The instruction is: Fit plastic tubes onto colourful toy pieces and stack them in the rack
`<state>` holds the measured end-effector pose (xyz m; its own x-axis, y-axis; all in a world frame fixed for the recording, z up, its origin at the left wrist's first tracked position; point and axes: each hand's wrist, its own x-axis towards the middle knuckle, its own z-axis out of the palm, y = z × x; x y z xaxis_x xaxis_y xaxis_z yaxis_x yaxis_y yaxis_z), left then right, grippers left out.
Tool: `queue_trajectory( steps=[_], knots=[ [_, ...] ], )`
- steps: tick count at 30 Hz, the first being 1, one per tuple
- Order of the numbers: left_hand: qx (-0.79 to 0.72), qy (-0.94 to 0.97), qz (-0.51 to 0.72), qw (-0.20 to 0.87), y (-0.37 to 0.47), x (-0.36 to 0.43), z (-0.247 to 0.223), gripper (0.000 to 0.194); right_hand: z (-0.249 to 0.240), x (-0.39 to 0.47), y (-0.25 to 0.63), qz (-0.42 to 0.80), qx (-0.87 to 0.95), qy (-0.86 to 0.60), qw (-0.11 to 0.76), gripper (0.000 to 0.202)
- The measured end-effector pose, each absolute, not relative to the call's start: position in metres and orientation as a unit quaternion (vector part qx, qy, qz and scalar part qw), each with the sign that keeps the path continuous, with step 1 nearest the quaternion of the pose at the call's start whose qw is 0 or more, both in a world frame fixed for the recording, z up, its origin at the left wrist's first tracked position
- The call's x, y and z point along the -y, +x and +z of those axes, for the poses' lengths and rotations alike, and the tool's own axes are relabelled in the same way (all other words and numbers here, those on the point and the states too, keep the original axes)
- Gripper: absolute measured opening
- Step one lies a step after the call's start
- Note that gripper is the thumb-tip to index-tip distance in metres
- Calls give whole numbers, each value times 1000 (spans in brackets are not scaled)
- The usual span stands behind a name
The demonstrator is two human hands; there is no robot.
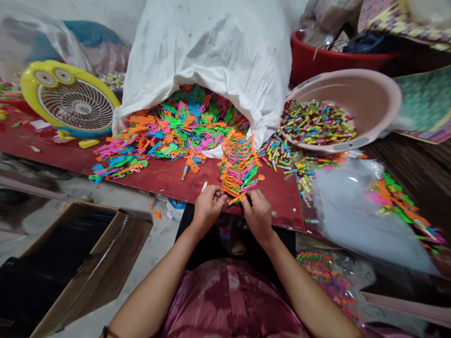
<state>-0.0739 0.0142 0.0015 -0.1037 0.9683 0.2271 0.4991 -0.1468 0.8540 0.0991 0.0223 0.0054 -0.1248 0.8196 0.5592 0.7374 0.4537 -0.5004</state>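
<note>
A long bundle of orange, green and pink plastic pieces (239,164) runs from the sack's mouth to the front edge of the red table (165,180). At its near end, my left hand (208,206) has its thumb and fingers pinched together against the lower left corner. My right hand (258,213) pinches the lower right end, near an orange piece. A big white sack (211,42) lies open behind, spilling a heap of colourful plastic pieces (183,124). One small striped tube (185,172) sits left of the bundle.
A yellow fan (81,107) stands at the left. To the right, a pink basin (377,94) holds many small tubes (317,123), with more spilled before it. Clear plastic bags (352,211) lie at the right edge. An open cardboard box (109,263) stands lower left.
</note>
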Motion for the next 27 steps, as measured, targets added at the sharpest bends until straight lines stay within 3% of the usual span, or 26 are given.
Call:
queue_trajectory(
  steps=[14, 16, 19, 21, 27],
  knots=[
    [-603, 603, 465, 238, -68, -10, 2, 17, 1, -19, 105, 76, 744, -517, 415, 24],
    [-605, 589, 509, 164, -68, -4, 12, 26, 1, -21, 106, 93, 735, -521, 425, 22],
    [-583, 600, 548, -32, -62, 5, 45, 39, 4, -24, 104, 103, 718, -549, 415, 22],
    [-511, 687, 512, -75, -54, 4, 72, 39, 8, -26, 103, 95, 713, -573, 393, 22],
    [-424, 826, 368, -46, -33, -28, 113, 33, 15, -30, 98, 56, 720, -608, 329, 23]
  ],
)
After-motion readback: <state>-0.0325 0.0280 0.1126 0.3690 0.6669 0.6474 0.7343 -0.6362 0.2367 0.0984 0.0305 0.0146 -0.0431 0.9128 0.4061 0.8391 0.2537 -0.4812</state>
